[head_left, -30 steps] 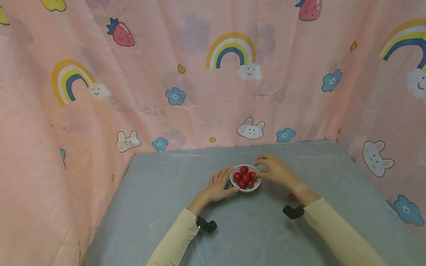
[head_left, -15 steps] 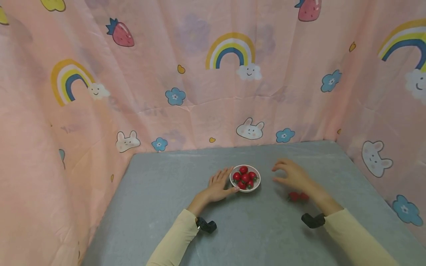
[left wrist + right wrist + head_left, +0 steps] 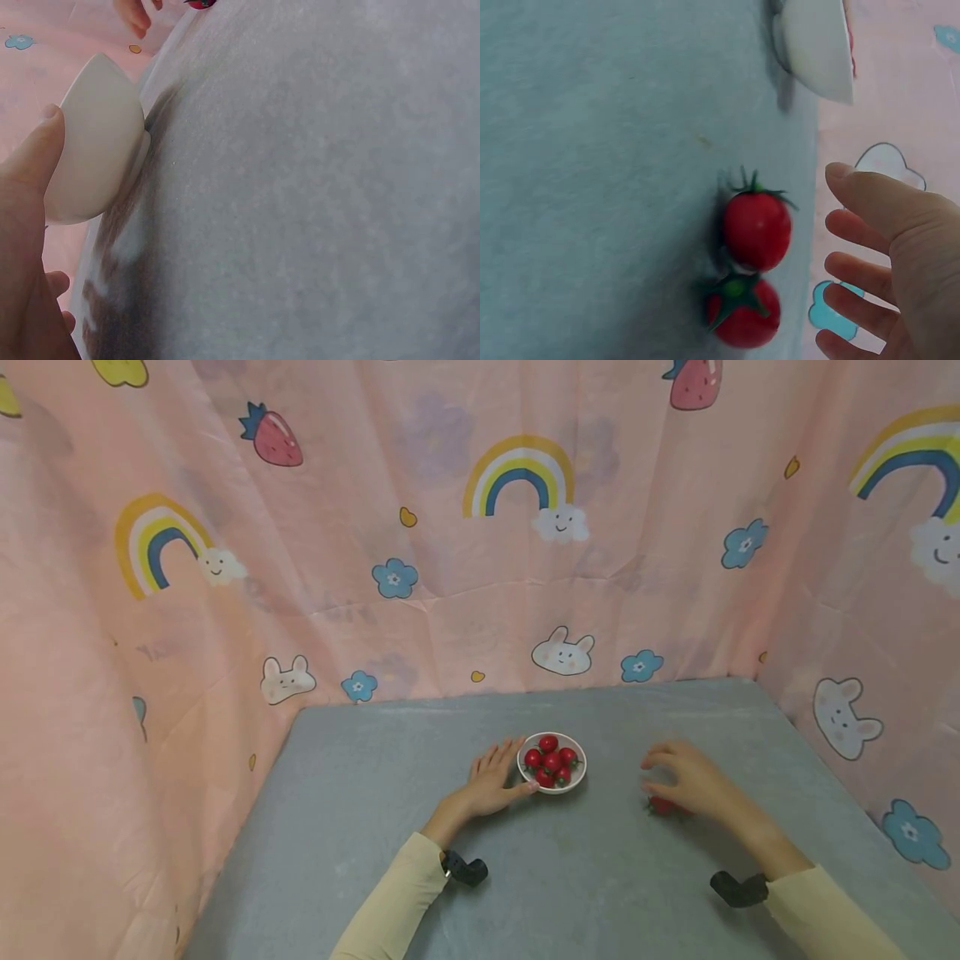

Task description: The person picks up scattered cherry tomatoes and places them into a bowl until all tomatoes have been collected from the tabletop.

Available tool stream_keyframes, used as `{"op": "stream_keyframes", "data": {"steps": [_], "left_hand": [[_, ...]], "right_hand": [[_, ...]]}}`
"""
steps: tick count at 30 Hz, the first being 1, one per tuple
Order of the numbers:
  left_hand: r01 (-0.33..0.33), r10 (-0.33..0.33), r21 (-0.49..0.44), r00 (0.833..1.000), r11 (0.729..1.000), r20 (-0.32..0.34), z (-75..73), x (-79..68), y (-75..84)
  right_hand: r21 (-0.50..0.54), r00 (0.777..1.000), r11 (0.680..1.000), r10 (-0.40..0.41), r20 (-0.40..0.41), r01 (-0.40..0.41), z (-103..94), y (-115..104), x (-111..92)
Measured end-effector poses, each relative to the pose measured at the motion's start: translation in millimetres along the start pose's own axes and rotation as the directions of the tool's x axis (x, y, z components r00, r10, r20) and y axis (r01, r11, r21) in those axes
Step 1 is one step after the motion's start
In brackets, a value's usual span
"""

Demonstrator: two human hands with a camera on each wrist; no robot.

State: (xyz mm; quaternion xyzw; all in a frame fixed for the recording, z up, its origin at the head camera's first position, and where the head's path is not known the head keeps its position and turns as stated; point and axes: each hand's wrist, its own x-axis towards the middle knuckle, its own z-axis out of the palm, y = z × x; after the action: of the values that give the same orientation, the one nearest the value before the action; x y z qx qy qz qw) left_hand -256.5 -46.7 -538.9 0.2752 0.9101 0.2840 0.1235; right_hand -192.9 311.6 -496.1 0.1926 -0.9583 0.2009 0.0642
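A small white bowl [image 3: 577, 777] holding several cherry tomatoes [image 3: 551, 762] stands near the middle of the table. My left hand [image 3: 491, 783] rests against the bowl's left side, fingers straight and thumb at the rim; in the left wrist view the thumb touches the white bowl [image 3: 101, 142]. To the right, my right hand [image 3: 686, 777] hovers with loosely bent fingers and nothing in them. Beneath it lie two cherry tomatoes with green stems, one upper tomato [image 3: 757, 229] and one lower tomato [image 3: 746, 311], side by side. In the head view the hand partly hides them.
The grey table [image 3: 360, 810] reaches back to a pink curtain [image 3: 337, 527] printed with rainbows, rabbits and flowers, which also hangs at both sides. A black camera mount sits on the left wrist [image 3: 467, 868] and on the right wrist [image 3: 738, 889].
My right hand has moved away from the bowl, rightward and toward me, to above the two loose tomatoes. The left hand and the bowl have stayed in place.
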Motion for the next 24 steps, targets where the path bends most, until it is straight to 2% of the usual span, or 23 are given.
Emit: {"op": "stream_keyframes", "data": {"steps": [5,18,24], "left_hand": [[0.004,-0.004,-0.004,1.000,1.000,-0.003,0.1,-0.7,1.0],[0.024,-0.024,-0.005,1.000,1.000,0.003,-0.7,-1.8,3.7],[0.023,-0.023,-0.001,1.000,1.000,-0.003,0.1,-1.1,3.7]], "right_hand": [[0.039,1.000,0.999,0.026,0.004,-0.027,1.2,3.1,-10.9],[0.039,0.994,0.994,0.103,0.026,-0.104,4.5,1.4,-29.7],[0.027,0.996,0.995,0.090,0.028,-0.091,5.8,5.1,-34.3]]}}
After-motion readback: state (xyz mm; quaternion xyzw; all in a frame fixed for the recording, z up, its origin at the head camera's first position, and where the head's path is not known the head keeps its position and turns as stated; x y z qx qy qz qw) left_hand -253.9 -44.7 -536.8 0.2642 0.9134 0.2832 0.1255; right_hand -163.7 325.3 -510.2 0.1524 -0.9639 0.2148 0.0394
